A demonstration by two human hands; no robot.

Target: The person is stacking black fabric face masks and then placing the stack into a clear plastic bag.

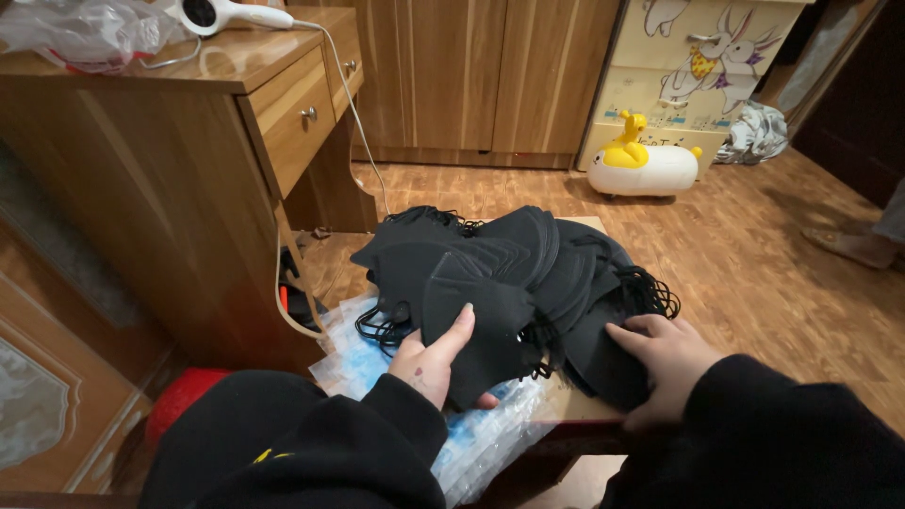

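A wooden cabinet stands left. A masks pile covers the counter. The left hand grips 1 mask at the near edge; the right hand lies flat, unclenched, on the pile.

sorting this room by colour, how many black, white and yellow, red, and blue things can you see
black: 1, the pile of face masks under the left hand and right hand
white and yellow: 1, the toy duck
red: 1, the tub
blue: 1, the plastic packets
total: 4
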